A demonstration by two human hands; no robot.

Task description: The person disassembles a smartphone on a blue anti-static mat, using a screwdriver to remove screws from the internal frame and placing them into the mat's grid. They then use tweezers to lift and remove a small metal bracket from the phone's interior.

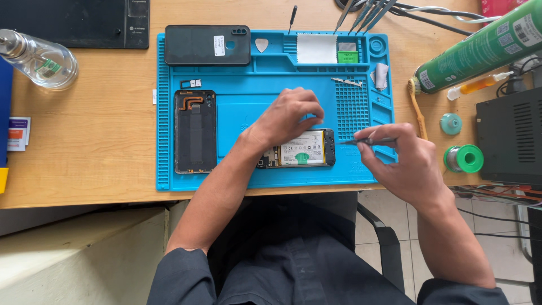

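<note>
Metal-tipped and slim, a dark tweezer-like tool (370, 140) is pinched between the closed fingers (389, 134) of the right hand (403, 164), its point aimed left at the right end of the opened smartphone with a white-labelled battery (302, 148). Holding it low and near-level lets the tip come in at the phone's edge. The left hand (288, 116) arches over the phone's upper edge, fingers curled and pressing down, apparently to keep the body from sliding; what the fingertips touch underneath is hidden. The phone lies across the front middle of the blue silicone repair mat (243, 107), which gives grip. To the left on the mat lies a black phone back frame with a copper flex strip (195, 131), above it a black phone rear cover (207, 44). Off the mat to the right stand a green spray can (480, 51) and a green solder spool (464, 158).
</note>
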